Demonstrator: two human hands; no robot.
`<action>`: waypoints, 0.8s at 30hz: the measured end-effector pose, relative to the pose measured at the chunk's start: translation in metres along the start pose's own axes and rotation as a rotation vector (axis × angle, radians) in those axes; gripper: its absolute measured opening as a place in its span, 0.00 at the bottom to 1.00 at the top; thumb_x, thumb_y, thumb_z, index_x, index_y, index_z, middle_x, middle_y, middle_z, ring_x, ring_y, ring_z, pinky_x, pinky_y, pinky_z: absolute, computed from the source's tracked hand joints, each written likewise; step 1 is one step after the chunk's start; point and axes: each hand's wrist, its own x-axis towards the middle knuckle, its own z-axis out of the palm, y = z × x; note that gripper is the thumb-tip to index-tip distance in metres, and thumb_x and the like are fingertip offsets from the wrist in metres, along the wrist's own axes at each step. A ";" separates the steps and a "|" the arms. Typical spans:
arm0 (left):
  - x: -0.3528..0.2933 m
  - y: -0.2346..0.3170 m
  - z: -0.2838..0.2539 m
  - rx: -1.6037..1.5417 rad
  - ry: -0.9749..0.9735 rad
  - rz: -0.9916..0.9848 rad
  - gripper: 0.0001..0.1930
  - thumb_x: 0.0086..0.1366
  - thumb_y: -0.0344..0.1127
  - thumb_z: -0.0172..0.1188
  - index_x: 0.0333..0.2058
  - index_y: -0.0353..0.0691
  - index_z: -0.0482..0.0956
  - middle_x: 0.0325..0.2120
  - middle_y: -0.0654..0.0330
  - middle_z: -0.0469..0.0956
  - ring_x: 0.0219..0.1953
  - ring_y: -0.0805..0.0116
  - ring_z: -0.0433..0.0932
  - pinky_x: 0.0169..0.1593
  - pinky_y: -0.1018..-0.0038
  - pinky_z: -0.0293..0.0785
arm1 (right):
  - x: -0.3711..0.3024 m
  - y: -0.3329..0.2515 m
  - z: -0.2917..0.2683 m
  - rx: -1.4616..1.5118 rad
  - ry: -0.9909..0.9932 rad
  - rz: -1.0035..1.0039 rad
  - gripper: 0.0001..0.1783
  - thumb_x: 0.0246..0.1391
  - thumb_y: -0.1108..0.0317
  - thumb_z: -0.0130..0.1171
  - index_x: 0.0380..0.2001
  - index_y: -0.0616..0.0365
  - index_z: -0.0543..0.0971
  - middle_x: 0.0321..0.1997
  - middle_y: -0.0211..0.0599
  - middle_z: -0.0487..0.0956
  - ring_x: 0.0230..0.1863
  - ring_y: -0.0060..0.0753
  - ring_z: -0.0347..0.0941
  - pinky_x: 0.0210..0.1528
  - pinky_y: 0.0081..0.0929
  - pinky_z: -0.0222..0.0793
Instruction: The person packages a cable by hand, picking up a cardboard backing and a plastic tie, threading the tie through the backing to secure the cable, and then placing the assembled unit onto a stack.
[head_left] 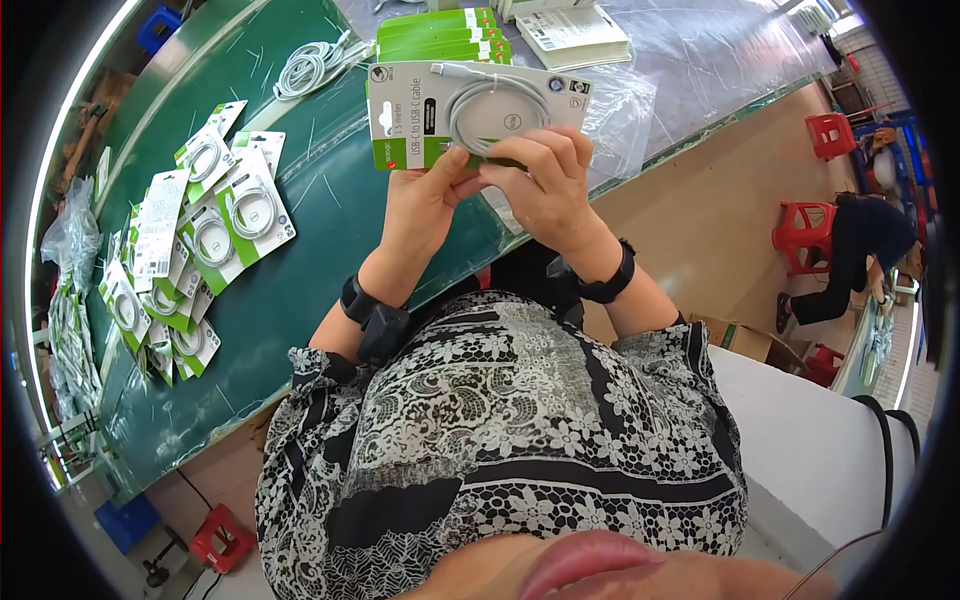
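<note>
1 wide fisheye view from head height, facing steeply down, near the left hand [423, 205] and right hand [548, 193]

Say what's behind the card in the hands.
Past the held card's top edge, overlapping green cards show. Their near ends aren't visible; anything else directly behind the held card is covered.

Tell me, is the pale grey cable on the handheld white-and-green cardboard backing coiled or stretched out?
Coiled: the cable forms a round ring against the backing.
</note>
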 end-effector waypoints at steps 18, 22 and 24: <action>0.010 0.028 0.000 0.743 -0.298 0.569 0.16 0.63 0.22 0.55 0.50 0.34 0.71 0.42 0.55 0.77 0.41 0.61 0.80 0.44 0.67 0.80 | 0.004 0.000 -0.016 0.348 -0.049 -0.012 0.16 0.39 0.72 0.66 0.36 0.55 0.79 0.41 0.33 0.79 0.35 0.34 0.74 0.36 0.28 0.70; 0.013 0.028 0.006 0.218 -0.110 0.186 0.16 0.64 0.23 0.54 0.50 0.34 0.70 0.43 0.55 0.77 0.41 0.59 0.80 0.44 0.65 0.81 | 0.007 0.012 -0.036 0.076 0.076 0.064 0.18 0.40 0.67 0.68 0.38 0.51 0.79 0.42 0.30 0.78 0.39 0.34 0.71 0.43 0.29 0.66; 0.012 0.025 0.008 0.195 -0.113 0.141 0.15 0.64 0.24 0.53 0.50 0.33 0.70 0.43 0.54 0.77 0.42 0.59 0.80 0.44 0.64 0.81 | 0.016 0.022 -0.040 0.063 0.034 0.059 0.18 0.39 0.65 0.68 0.38 0.50 0.80 0.43 0.29 0.78 0.40 0.34 0.71 0.45 0.29 0.64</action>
